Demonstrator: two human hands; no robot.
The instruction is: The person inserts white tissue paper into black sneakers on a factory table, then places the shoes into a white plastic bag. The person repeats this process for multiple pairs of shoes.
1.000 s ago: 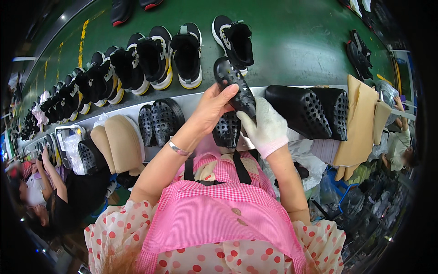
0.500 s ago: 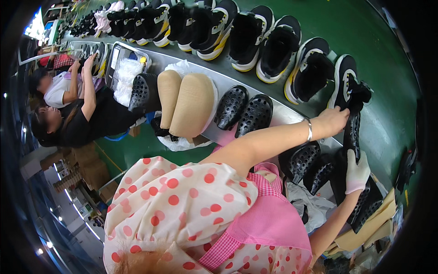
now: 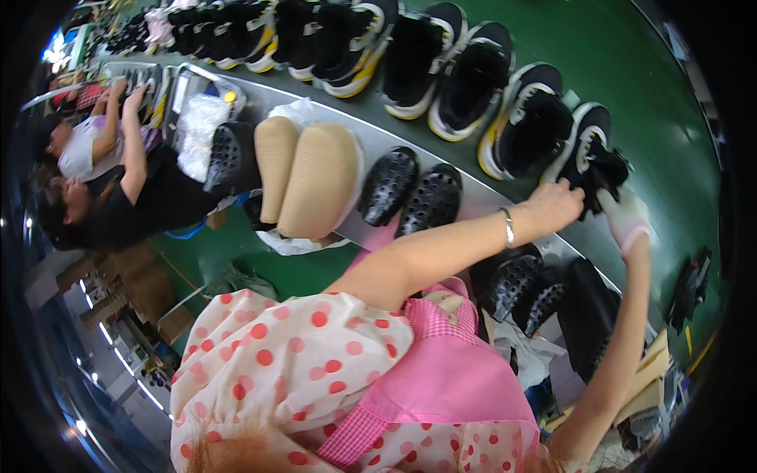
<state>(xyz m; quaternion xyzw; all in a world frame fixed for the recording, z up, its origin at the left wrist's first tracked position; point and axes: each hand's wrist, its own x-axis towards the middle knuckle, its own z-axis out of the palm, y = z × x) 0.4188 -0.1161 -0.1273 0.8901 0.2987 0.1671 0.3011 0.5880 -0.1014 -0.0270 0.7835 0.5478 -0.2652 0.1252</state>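
Note:
A black-and-white sneaker with a dark fleecy opening lies at the right end of the row, by the bench edge. My bare left hand, a bracelet at its wrist, is closed on the near side of the sneaker, fingers bent. On the other side, my right hand, in a white glove, is at the black collar with its fingers pressed to it. No black perforated shoe form shows between my hands; whether one is inside the sneaker is hidden.
More sneakers line the green bench to the left. Black perforated shoe forms and beige padded forms lie on its metal ledge. Further forms sit close to my apron. Two people work at the far left.
My right hand has moved up from the ledge to the sneaker's collar. The perforated shoe form it held is now out of sight. My left hand stays at the sneaker.

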